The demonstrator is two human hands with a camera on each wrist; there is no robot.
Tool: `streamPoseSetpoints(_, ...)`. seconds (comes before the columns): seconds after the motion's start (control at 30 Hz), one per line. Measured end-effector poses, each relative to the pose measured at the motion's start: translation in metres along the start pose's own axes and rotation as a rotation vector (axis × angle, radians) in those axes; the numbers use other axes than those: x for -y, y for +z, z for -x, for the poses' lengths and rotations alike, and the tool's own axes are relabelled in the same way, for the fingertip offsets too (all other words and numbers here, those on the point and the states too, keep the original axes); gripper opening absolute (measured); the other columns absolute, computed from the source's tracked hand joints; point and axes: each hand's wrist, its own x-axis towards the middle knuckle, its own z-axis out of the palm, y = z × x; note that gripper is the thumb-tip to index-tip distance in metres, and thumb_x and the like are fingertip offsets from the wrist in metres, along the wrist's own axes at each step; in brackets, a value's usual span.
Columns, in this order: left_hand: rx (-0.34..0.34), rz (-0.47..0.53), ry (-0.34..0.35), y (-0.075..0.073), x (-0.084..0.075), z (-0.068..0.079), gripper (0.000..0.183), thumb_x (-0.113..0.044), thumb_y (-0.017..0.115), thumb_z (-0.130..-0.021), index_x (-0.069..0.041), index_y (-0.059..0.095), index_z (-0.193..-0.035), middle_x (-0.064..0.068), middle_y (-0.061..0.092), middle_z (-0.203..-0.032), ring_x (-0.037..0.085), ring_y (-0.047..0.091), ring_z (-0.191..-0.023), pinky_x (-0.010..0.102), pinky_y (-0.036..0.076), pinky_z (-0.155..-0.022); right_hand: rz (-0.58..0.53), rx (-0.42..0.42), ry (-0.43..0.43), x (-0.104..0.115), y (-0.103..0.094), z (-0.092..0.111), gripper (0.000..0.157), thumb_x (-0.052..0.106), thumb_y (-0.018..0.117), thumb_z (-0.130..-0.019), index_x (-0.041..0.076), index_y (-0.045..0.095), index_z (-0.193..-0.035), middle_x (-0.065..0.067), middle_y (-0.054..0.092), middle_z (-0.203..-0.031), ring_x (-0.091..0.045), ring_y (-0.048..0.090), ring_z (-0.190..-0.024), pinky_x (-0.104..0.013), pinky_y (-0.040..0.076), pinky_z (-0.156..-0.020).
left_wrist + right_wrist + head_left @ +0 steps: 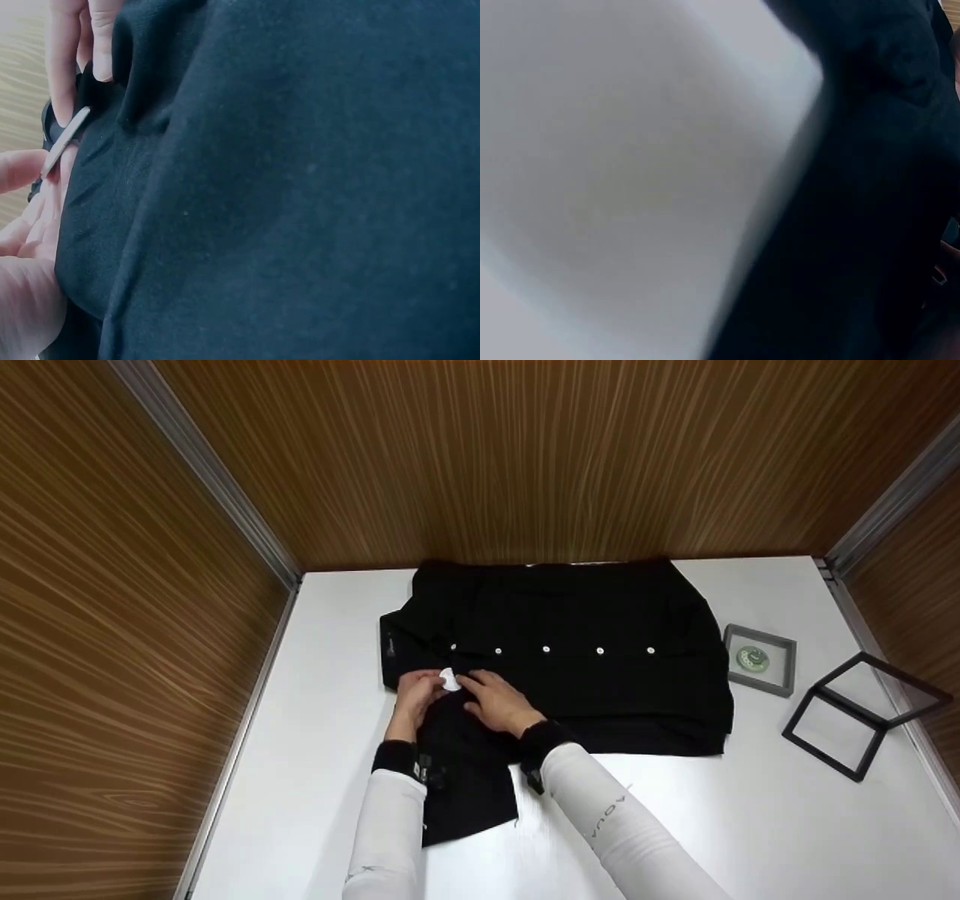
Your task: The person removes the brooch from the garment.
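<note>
L hand (416, 696) pinches a small flat white disc (450, 679) btwn thumb & fingers, over a black cloth shirt (592, 697), nr the L end of its row of round white buttons (546, 649). R hand (499, 703), fingers fairly straight, rests on shirt, one fingertip at disc's edge. Shirt's spread on white tabletop (322, 660); to its R, grey square frame (790, 669) w/ green round piece (752, 658) inside, plus black hinged double frame (850, 707).
</note>
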Motion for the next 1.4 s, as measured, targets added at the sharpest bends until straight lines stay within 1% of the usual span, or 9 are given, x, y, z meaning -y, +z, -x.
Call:
streamPoseSetpoints(0.2, 0.04, -0.018, 0.02, -0.0015, 0.0036, -0.0007, 0.022, 0.015, 0.057, -0.084, 0.021, 0.061, -0.104, 0.017, 0.065, -0.091, 0.018, 0.065, -0.077, 0.026, 0.057, -0.07, -0.021, -0.011, 0.013, 0.0003, 0.0028, -0.0005, 0.052, 0.028, 0.061, -0.098, 0.019, 0.046, -0.147, -0.012, 0.043, -0.146, -0.03, 0.037, -0.137, -0.045, 0.036, -0.108)
streamPoseSetpoints(0.33, 0.065, -0.019, 0.04, -0.0024, 0.0053, -0.0009, 0.021, 0.016, 0.056, -0.085, 0.022, 0.06, -0.105, 0.016, 0.066, -0.089, 0.017, 0.065, -0.077, 0.025, 0.056, -0.07, -0.025, -0.006, 0.02, 0.001, 0.0024, -0.0007, 0.053, 0.027, 0.062, -0.098, 0.018, 0.045, -0.148, -0.013, 0.042, -0.147, -0.031, 0.035, -0.138, -0.046, 0.035, -0.109)
streamPoseSetpoints(0.5, 0.069, -0.033, 0.039, -0.003, 0.0051, -0.0004, 0.022, 0.016, 0.056, -0.086, 0.021, 0.059, -0.107, 0.014, 0.067, -0.086, 0.015, 0.064, -0.075, 0.024, 0.056, -0.068, 0.03, 0.025, 0.033, 0.0038, 0.0034, -0.0013, 0.056, 0.029, 0.06, -0.098, 0.019, 0.041, -0.15, -0.013, 0.039, -0.148, -0.033, 0.033, -0.139, -0.043, 0.027, -0.114)
streamPoseSetpoints(0.6, 0.074, -0.037, 0.038, -0.004, 0.0056, -0.0004, 0.022, 0.017, 0.056, -0.086, 0.021, 0.059, -0.108, 0.014, 0.067, -0.086, 0.015, 0.064, -0.075, 0.024, 0.056, -0.068, 0.078, 0.044, 0.042, 0.0051, 0.0057, -0.0023, 0.057, 0.031, 0.059, -0.099, 0.021, 0.039, -0.151, -0.012, 0.038, -0.149, -0.032, 0.031, -0.14, -0.041, 0.023, -0.116)
streamPoseSetpoints(0.7, 0.08, -0.043, 0.041, -0.0051, 0.0063, -0.0008, 0.022, 0.017, 0.056, -0.086, 0.022, 0.058, -0.108, 0.014, 0.067, -0.086, 0.016, 0.064, -0.075, 0.024, 0.056, -0.068, 0.1, 0.05, 0.045, 0.0059, 0.0071, -0.0031, 0.057, 0.032, 0.058, -0.099, 0.021, 0.039, -0.151, -0.012, 0.038, -0.15, -0.031, 0.03, -0.141, -0.04, 0.021, -0.117)
streamPoseSetpoints(0.87, 0.088, -0.049, 0.029, -0.0055, 0.0055, -0.001, 0.023, 0.018, 0.056, -0.086, 0.022, 0.058, -0.109, 0.013, 0.067, -0.085, 0.014, 0.064, -0.075, 0.024, 0.056, -0.068, 0.108, 0.056, 0.049, 0.0068, 0.005, -0.0028, 0.056, 0.033, 0.058, -0.099, 0.021, 0.04, -0.151, -0.012, 0.036, -0.151, -0.03, 0.03, -0.141, -0.039, 0.02, -0.117)
streamPoseSetpoints(1.03, 0.089, -0.063, 0.02, -0.0051, 0.0039, -0.002, 0.024, 0.018, 0.056, -0.086, 0.022, 0.057, -0.109, 0.012, 0.066, -0.082, 0.013, 0.063, -0.073, 0.024, 0.056, -0.068, 0.105, 0.044, 0.036, 0.0074, 0.0023, -0.002, 0.056, 0.032, 0.059, -0.099, 0.019, 0.041, -0.15, -0.014, 0.037, -0.15, -0.032, 0.031, -0.14, -0.041, 0.021, -0.117)
streamPoseSetpoints(1.2, 0.098, -0.061, 0.015, -0.005, 0.0032, -0.0022, 0.023, 0.018, 0.056, -0.086, 0.022, 0.057, -0.109, 0.013, 0.066, -0.083, 0.013, 0.063, -0.072, 0.024, 0.056, -0.067, 0.102, 0.027, 0.027, 0.0071, 0.0034, -0.002, 0.055, 0.032, 0.06, -0.098, 0.019, 0.043, -0.149, -0.014, 0.038, -0.149, -0.033, 0.032, -0.14, -0.043, 0.023, -0.116)
streamPoseSetpoints(1.4, 0.1, -0.049, 0.028, -0.0049, 0.0032, -0.0003, 0.021, 0.018, 0.056, -0.087, 0.022, 0.058, -0.108, 0.014, 0.067, -0.085, 0.014, 0.064, -0.074, 0.024, 0.056, -0.067, 0.102, 0.041, 0.034, 0.0048, 0.0068, -0.0013, 0.056, 0.033, 0.057, -0.099, 0.02, 0.039, -0.151, -0.013, 0.036, -0.151, -0.031, 0.028, -0.142, -0.042, 0.02, -0.117)
